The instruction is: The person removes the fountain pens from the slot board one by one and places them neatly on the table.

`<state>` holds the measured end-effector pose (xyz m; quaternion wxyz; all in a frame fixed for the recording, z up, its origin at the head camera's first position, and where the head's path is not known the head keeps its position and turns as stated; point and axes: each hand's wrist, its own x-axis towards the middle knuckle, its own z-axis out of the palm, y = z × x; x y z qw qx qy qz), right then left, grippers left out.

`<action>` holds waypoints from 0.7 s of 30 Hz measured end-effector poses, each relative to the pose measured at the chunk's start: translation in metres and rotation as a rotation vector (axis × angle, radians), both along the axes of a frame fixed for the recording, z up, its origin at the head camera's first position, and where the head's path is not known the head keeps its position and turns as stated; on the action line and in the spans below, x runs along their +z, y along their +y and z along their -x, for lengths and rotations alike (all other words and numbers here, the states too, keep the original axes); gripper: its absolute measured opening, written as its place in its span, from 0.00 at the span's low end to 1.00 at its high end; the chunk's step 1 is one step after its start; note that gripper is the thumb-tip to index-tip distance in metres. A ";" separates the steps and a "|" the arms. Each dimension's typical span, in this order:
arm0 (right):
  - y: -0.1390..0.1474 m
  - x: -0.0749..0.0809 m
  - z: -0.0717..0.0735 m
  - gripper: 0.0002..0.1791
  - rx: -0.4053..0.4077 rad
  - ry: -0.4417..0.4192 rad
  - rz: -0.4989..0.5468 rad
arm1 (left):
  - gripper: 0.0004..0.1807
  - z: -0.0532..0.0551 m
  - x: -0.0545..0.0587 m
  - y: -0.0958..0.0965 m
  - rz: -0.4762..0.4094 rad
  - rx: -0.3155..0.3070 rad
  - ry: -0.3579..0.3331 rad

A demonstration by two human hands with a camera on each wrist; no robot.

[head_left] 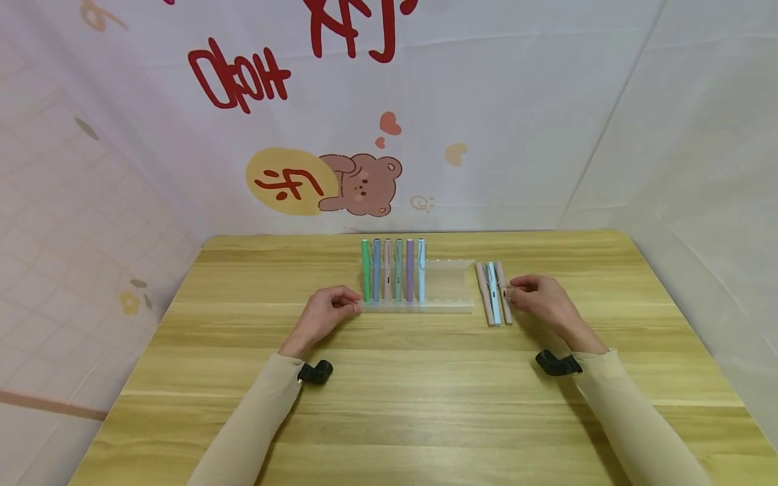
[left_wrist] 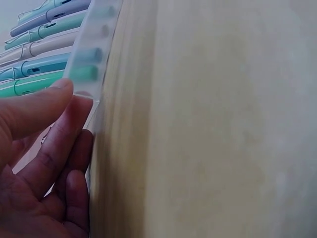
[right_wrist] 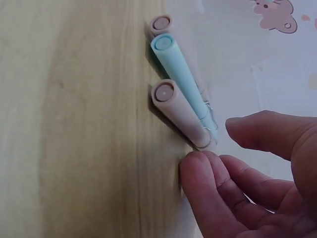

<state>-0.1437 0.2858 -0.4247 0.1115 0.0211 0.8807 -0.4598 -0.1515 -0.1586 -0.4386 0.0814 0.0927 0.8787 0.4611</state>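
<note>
A clear pen stand (head_left: 450,307) lies on the table with several pens leaning in a row: a bright green pen (head_left: 366,270), a purple pen (head_left: 410,270) and a light blue pen (head_left: 422,271) among them. My left hand (head_left: 328,314) pinches the stand's left end between thumb and fingers, as the left wrist view shows. To the right of the stand lie two pinkish pens with a light blue pen (head_left: 494,294) between them. Beside the rightmost pinkish pen (right_wrist: 181,114) is my right hand (head_left: 541,304), fingertips at its side and thumb raised apart from it.
The wooden table (head_left: 413,405) runs up to a printed white backdrop (head_left: 516,88) behind the stand. A black wrist camera (head_left: 316,372) sits on the left wrist and another black camera (head_left: 556,363) on the right.
</note>
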 end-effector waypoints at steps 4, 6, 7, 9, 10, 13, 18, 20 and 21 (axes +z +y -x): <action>0.000 0.004 -0.005 0.26 0.016 0.056 -0.049 | 0.07 -0.001 -0.001 -0.002 0.006 0.005 0.004; -0.001 0.007 -0.007 0.26 0.022 0.080 -0.045 | 0.07 -0.001 -0.002 -0.002 0.008 0.004 0.007; -0.001 0.008 -0.008 0.26 0.029 0.091 -0.035 | 0.07 -0.001 -0.002 -0.002 0.007 0.004 0.006; -0.003 0.011 -0.011 0.27 0.036 0.106 -0.017 | 0.07 -0.001 -0.002 -0.003 0.007 0.005 0.003; -0.004 0.013 -0.012 0.27 0.033 0.112 -0.010 | 0.07 -0.001 -0.003 -0.003 0.007 0.002 0.004; -0.010 0.017 -0.015 0.29 0.037 0.126 0.029 | 0.07 -0.001 -0.003 -0.003 0.005 -0.001 0.009; -0.028 0.021 -0.018 0.29 0.042 0.172 0.098 | 0.07 -0.001 0.000 -0.001 0.013 -0.006 0.028; -0.037 0.021 -0.019 0.27 0.048 0.179 0.137 | 0.07 -0.002 0.000 -0.001 0.019 -0.004 0.021; -0.041 0.020 -0.019 0.27 0.051 0.179 0.159 | 0.07 -0.002 0.000 -0.001 0.019 -0.002 0.016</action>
